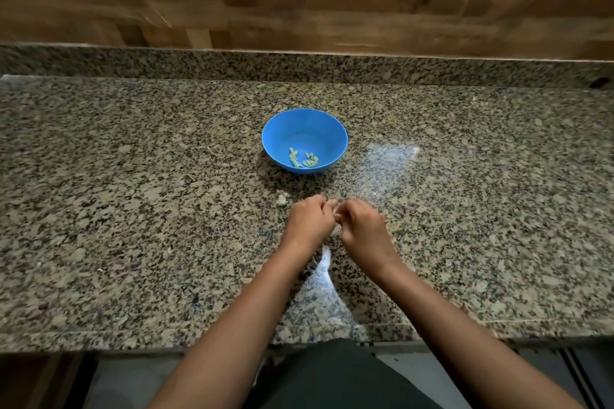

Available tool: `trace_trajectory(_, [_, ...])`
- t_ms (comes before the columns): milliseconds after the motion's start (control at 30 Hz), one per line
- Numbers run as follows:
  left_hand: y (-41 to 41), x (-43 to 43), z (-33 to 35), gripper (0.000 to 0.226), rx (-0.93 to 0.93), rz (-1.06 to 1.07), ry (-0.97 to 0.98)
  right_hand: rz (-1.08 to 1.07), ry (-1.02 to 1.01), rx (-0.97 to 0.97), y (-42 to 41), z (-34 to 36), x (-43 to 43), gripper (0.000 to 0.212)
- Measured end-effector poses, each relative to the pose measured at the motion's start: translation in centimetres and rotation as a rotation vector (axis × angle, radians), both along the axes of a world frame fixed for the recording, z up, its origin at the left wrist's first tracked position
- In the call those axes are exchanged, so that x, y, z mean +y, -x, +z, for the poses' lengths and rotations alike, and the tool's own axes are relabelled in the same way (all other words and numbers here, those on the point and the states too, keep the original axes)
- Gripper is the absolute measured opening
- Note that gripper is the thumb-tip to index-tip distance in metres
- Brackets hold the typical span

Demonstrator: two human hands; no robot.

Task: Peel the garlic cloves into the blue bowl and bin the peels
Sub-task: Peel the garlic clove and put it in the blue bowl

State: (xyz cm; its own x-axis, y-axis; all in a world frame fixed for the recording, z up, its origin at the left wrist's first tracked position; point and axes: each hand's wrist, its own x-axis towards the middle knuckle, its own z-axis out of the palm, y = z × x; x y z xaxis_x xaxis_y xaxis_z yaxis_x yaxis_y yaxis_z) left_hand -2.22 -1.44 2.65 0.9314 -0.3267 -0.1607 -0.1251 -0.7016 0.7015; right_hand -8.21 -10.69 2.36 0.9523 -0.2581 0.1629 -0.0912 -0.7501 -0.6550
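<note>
Cloves (304, 159) — pale, greenish, peeled — lie in blue bowl (299, 128).

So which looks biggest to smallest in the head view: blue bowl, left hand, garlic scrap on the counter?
1. blue bowl
2. left hand, though it is nearer the camera
3. garlic scrap

1. The blue bowl (300, 128) is round and deep. It stands upright on the counter (133, 176), at 12 o'clock from the hands and apart from them.
2. The peeled cloves (304, 159) are small, pale yellow-green pieces. They lie in a loose cluster on the bowl's floor, toward its 6 o'clock side.
3. A pale garlic piece (336, 214) is pinched between the left hand (310, 221) and the right hand (362, 229) and is mostly hidden.
4. A whitish scrap (282, 199), peel or clove, lies on the counter at 10 o'clock from the left hand.
</note>
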Motion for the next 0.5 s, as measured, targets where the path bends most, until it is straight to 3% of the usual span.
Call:
trace_trajectory(67, [0.0,0.3,-0.4,0.033,-0.014,-0.019,0.077,-0.104,-0.299,0.107,-0.3,0.5,-0.3,0.014])
trace_trajectory(133, [-0.3,0.7,-0.9,0.035,0.106,-0.018,0.283,-0.168,-0.624,0.198,-0.4,1.0,-0.9,0.011])
trace_trajectory(233, [-0.4,1.4,-1.3,0.018,0.211,-0.028,0.453,-0.165,-0.967,0.269,-0.3,1.5,-1.7,0.010])
trace_trajectory(300, [-0.3,1.8,-1.3,0.005,0.198,-0.108,0.484,-0.137,-1.056,0.314,-0.2,1.7,-2.2,0.013])
trace_trajectory(500, [-0.1,1.7,-0.9,0.010,0.072,-0.134,0.400,-0.110,-1.130,0.377,-0.3,2.0,-2.4,0.016])
